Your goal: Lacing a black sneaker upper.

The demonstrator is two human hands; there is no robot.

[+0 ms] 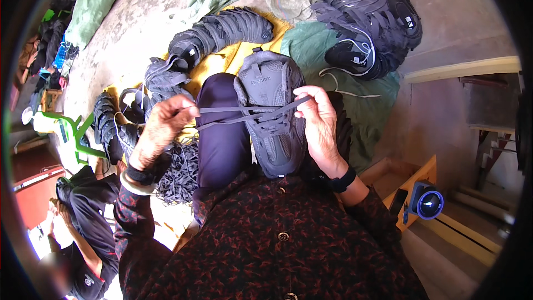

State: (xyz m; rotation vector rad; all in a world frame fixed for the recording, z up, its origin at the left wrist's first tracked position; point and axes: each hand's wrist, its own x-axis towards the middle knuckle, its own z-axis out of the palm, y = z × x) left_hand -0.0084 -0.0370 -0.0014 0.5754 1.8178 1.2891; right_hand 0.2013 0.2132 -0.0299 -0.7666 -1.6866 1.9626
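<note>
A dark grey sneaker (283, 147) rests between my thighs, toe toward my body and heel loop away from me. Its flat grey shoelace (225, 110) runs in two strands across the shoe's tongue and out to the left. My left hand (166, 125), closed in a pinch, grips the lace out to the left of the shoe. On the right side of the sneaker, my right hand (319, 125) pinches the lace between thumb and fingers and draws it taut. The two strands cross over the lacing, where some thin cord also shows.
Beside my left leg lies a heap of black laces (180, 175). Rows of nested dark shoes (227, 30) curve over a yellow cloth, with another stack (377, 22) on green sacking (361, 133). A green stool (80, 139) and a seated co-worker (83, 233) are left; a wooden box (391, 172) stands right.
</note>
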